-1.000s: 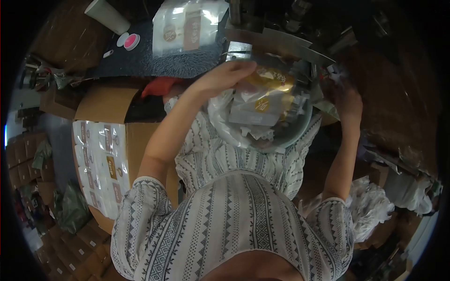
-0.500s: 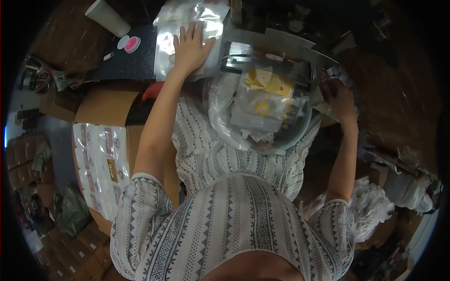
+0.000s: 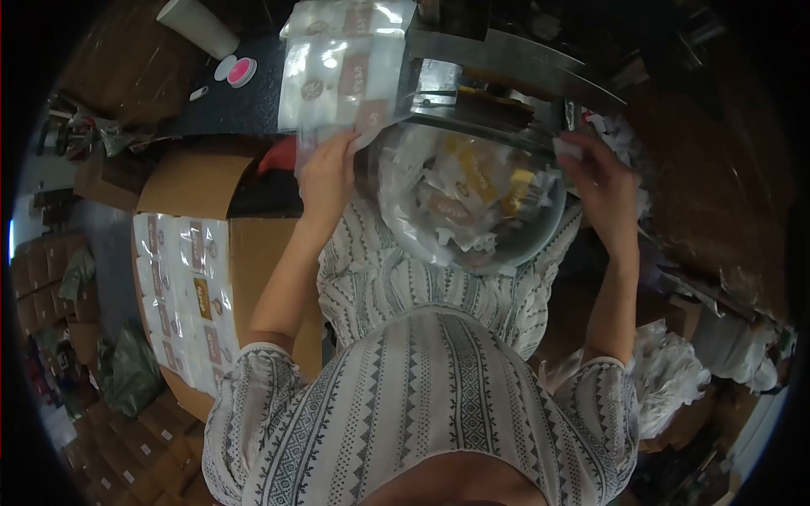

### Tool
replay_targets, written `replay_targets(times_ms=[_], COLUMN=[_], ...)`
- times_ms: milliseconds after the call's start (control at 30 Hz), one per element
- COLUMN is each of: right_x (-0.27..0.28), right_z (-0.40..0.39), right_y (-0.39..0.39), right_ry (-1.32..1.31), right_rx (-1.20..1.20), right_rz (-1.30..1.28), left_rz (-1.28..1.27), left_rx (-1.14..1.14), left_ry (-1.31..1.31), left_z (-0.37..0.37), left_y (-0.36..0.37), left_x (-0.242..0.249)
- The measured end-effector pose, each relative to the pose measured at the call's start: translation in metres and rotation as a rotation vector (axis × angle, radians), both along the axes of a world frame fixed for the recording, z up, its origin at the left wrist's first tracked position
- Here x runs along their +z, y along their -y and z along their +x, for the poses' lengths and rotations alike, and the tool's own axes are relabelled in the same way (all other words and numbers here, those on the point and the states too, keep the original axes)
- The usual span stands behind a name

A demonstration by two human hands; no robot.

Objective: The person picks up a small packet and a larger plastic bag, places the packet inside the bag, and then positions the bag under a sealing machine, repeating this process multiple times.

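Observation:
My left hand (image 3: 327, 175) is closed on the loose near end of a clear plastic-wrapped pack (image 3: 342, 76) with brown printed labels, which lies on a dark tabletop. On the right, my right hand (image 3: 603, 181) has its fingers pinched on a small white scrap (image 3: 568, 149), beside a metal-edged device (image 3: 498, 114). Between the hands, a round basin (image 3: 553, 229) rests on my lap. Crumpled clear film pieces with yellow and brown print (image 3: 472, 173) lie in it.
An open cardboard box (image 3: 268, 253) stands at my left, filled with wrapped packs (image 3: 190, 295). A white cup (image 3: 198, 27) and a round pink-filled container (image 3: 241, 72) are on the tabletop. White plastic bags (image 3: 666, 375) are bunched at my right.
My left hand went from lying flat on the pack to gripping its near end. My right hand moved slightly left. The yellow-printed film sheet no longer lies flat over the basin.

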State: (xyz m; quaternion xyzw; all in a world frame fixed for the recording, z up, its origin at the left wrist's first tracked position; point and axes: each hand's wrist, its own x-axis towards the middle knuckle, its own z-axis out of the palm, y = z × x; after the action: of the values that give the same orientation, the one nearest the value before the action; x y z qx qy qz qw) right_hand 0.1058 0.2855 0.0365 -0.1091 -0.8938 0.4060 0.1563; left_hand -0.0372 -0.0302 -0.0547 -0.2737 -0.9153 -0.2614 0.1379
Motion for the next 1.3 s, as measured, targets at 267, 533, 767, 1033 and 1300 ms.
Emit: replay_targets(times_ms=[267, 533, 767, 1033, 1300], right_x=[0.006, -0.006, -0.011, -0.071, -0.021], right_z=[-0.024, -0.026, -0.005, -0.015, 0.0], right_y=[0.05, 0.032, -0.012, -0.085, -0.05], right_ry=[-0.222, 0.049, 0.035, 0.35, 0.366], right_rx=[0.324, 0.263, -0.072, -0.325, -0.341], right_rz=[0.167, -0.14, 0.169, 0.557, 0.56], left_rz=[0.188, 0.081, 0.642, 0.551, -0.134], left_rx=[-0.202, -0.477, -0.256, -0.189, -0.07], left_ry=[-0.064, 0.479, 1.31, 1.125, -0.313], left_z=[0.041, 0.04, 0.002, -0.012, -0.025], left_y=[-0.036, -0.072, -0.122, -0.088, -0.017], left_x=[0.051, 0.038, 0.019, 0.045, -0.004])
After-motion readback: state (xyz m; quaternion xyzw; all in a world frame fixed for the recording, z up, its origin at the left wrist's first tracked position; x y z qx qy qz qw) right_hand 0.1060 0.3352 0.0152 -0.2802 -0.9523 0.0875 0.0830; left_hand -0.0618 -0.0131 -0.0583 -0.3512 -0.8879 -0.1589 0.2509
